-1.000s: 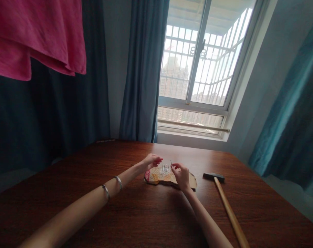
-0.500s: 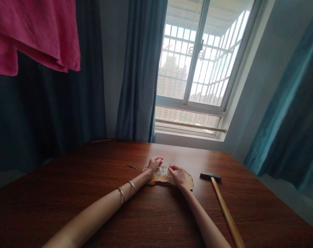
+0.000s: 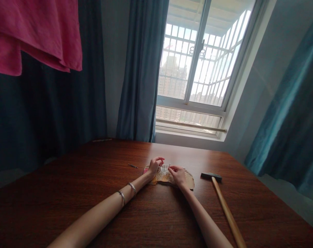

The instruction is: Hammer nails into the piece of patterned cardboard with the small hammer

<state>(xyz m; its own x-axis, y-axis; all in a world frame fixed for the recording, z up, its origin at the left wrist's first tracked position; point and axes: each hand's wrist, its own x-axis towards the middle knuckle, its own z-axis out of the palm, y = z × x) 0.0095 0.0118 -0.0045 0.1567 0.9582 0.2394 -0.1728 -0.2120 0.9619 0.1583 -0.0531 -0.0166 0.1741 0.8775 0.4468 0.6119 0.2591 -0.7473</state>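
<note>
Clock face: centring on the work, 12 pointing straight ahead.

Dark wood-grain desk [image 3: 99, 196] is spanning the lower area. Blue curtains [image 3: 141, 75] are hanging at 10, 11 and 2 o'clock. Sliding window [image 3: 188, 82] is letting in daylight just past 12, with bars standing outside the glass. Pink cloth [image 3: 49, 34] is hanging high toward 10, covering part of the curtain there.

Hammer [image 3: 223, 203] is lying on the desk, its dark head sitting at 3, its wooden handle running out toward 4. Patterned cardboard piece [image 3: 189, 181], ragged along its near edge, is lying flat at the clock centre.

Right hand [image 3: 178, 175] is reaching over the cardboard from 5; its grip is closing thumb to fingertips, clamping a single nail [image 3: 169, 165] that is pointing up. Left hand [image 3: 154, 166] is curling over the 10 o'clock end; cannot tell whether its grip is holding anything. Two silver bracelets [image 3: 132, 188] are circling the left forearm.

Thin dark pieces [image 3: 133, 165] are lying on the desk just past 9, showing too small to identify. Upright nails [image 3: 164, 168] are standing in a row on the cardboard near 12, between the hands.
</note>
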